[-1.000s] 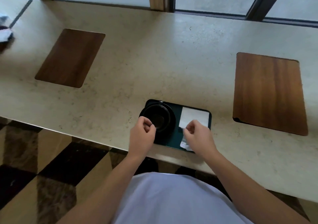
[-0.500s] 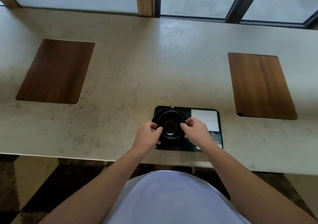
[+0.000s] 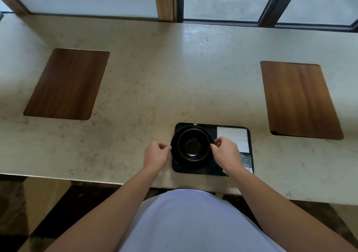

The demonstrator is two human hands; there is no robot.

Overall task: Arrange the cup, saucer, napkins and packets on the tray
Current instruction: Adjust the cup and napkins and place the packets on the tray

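Observation:
A dark tray (image 3: 211, 129) lies near the front edge of the counter. On its left half a black cup (image 3: 193, 145) sits on a black saucer (image 3: 190, 164). A white napkin (image 3: 233, 136) lies flat on the tray's right half, with packets (image 3: 246, 161) just below it, partly hidden by my wrist. My left hand (image 3: 156, 155) has its fingers pinched at the saucer's left rim. My right hand (image 3: 226, 153) pinches the saucer's right rim.
The pale stone counter (image 3: 155, 89) has two inset wooden panels, one at the left (image 3: 67, 84) and one at the right (image 3: 298, 99). Window frames run along the far edge. The counter's front edge is just below the tray.
My right hand left the packets and napkin and came to the cup and saucer. Both hands have since slid outward from the cup to the saucer's rim. The view shifted left.

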